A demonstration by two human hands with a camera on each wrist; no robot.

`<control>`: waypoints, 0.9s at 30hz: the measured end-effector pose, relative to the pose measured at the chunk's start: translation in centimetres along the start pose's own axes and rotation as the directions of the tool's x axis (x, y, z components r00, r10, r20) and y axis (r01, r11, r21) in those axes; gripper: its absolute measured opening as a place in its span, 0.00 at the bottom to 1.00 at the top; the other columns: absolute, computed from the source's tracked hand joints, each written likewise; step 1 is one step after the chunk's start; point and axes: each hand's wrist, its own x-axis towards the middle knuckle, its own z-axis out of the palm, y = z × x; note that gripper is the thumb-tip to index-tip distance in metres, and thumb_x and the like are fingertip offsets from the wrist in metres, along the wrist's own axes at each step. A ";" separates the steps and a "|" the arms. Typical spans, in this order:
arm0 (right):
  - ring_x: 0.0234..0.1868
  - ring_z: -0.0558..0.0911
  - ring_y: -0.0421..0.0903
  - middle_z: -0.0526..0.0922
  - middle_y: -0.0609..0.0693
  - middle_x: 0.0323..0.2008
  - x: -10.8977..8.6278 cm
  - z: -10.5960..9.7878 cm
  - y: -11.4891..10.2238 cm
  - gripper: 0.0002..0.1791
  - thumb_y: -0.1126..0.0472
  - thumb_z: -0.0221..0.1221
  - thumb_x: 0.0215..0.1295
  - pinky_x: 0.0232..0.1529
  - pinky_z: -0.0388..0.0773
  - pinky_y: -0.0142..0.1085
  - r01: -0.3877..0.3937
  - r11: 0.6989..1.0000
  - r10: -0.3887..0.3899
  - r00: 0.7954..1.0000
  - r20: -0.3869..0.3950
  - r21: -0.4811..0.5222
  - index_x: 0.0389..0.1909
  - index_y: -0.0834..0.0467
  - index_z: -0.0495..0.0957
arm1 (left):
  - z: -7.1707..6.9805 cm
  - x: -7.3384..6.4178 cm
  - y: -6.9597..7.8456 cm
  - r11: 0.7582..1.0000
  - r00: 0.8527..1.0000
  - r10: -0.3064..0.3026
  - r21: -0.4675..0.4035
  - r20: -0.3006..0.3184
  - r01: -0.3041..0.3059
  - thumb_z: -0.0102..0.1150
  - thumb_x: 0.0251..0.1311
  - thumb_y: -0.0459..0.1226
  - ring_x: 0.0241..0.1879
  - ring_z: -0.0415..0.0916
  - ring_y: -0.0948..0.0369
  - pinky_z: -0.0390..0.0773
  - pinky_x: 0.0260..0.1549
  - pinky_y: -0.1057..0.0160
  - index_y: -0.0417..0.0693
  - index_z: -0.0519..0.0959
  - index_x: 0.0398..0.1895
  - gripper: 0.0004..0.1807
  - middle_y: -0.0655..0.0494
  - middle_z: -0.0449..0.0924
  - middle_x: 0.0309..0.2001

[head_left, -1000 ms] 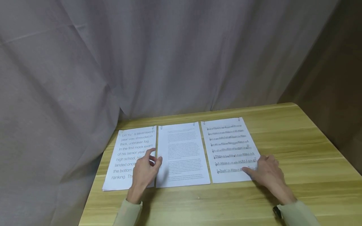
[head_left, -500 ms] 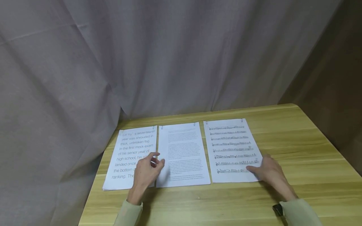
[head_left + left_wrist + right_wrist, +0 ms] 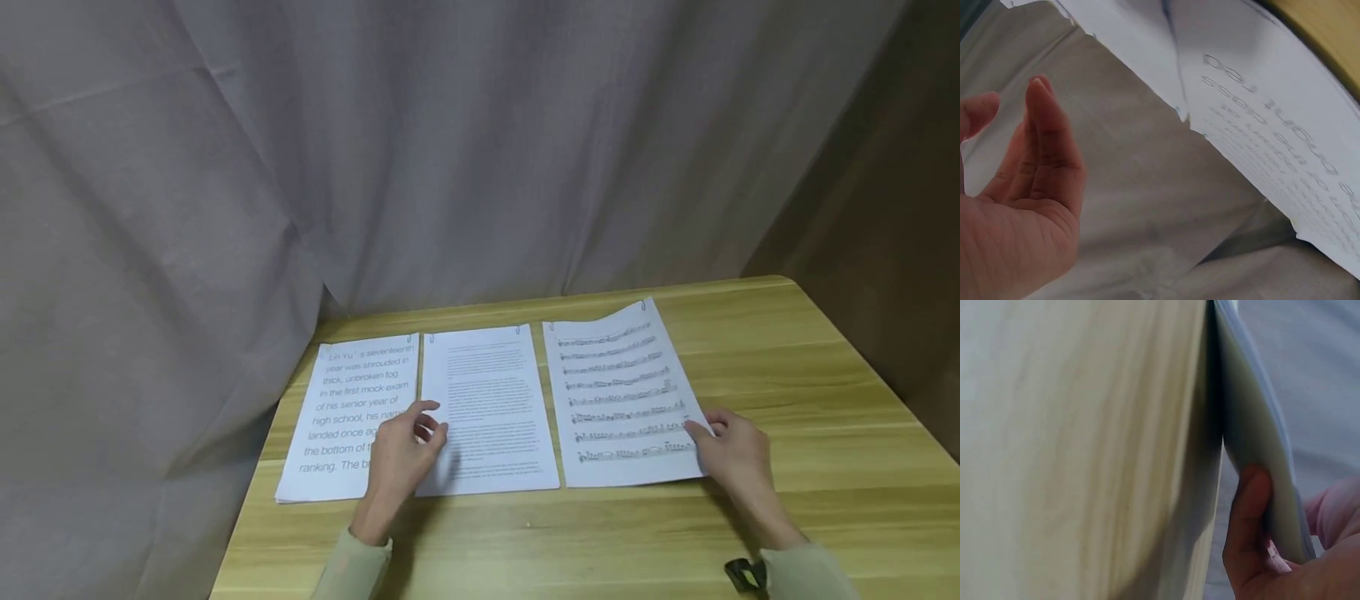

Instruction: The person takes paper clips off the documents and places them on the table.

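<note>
My right hand [image 3: 737, 454] pinches the right edge of a sheet music stack [image 3: 618, 396], thumb on top. In the right wrist view the fingers [image 3: 1250, 506] lie under the stack [image 3: 1263, 431], whose edge stands up from the table. Its top right corner is bent upward, while the left side lies flat. My left hand [image 3: 405, 454] holds nothing and hovers over the gap between a large-print stack [image 3: 348, 404] and a small-print stack [image 3: 487, 400]. Thumb and fingertips stand apart in the left wrist view [image 3: 1035, 169]. The hand hides part of the large print.
All three stacks lie side by side on a wooden table [image 3: 525, 542]. Small paper clips [image 3: 642, 306] sit at their top corners. A grey curtain [image 3: 465, 167] hangs behind the table. A dark band [image 3: 744, 575] is at my right cuff.
The sheet music has slid slightly right and its right side has risen. My right hand has moved from touching its edge to gripping it. My left hand has drifted slightly right.
</note>
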 end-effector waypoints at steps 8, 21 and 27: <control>0.29 0.84 0.33 0.87 0.75 0.58 -1.5 -1.5 -0.8 0.32 0.53 0.59 0.82 0.28 0.81 0.31 -0.094 0.983 0.093 0.996 0.013 0.156 0.70 0.78 0.71 | 1.2 -0.1 1.3 0.988 0.997 0.070 -0.134 -0.014 -0.071 0.74 0.59 0.29 0.26 0.83 0.66 0.83 0.27 0.71 0.42 0.90 0.44 0.10 0.54 0.90 0.28; 0.31 0.89 0.35 0.93 0.62 0.49 -6.5 -1.7 -4.2 0.35 0.56 0.60 0.82 0.33 0.88 0.35 -0.135 0.942 0.094 0.985 0.142 0.308 0.75 0.78 0.64 | 4.4 -0.7 4.3 0.671 0.896 -0.168 -0.618 0.411 0.409 0.69 0.70 0.35 0.43 0.94 0.49 0.93 0.44 0.58 0.26 0.75 0.69 0.30 0.32 0.89 0.51; 0.34 0.91 0.36 0.93 0.54 0.49 -8.4 -1.0 -5.1 0.37 0.57 0.61 0.81 0.36 0.90 0.35 -0.163 0.910 0.084 0.973 0.214 0.382 0.77 0.77 0.61 | 5.1 -0.9 5.3 0.502 0.816 -0.177 -0.663 0.550 0.556 0.65 0.75 0.40 0.41 0.93 0.59 0.93 0.46 0.58 0.29 0.68 0.75 0.34 0.35 0.90 0.55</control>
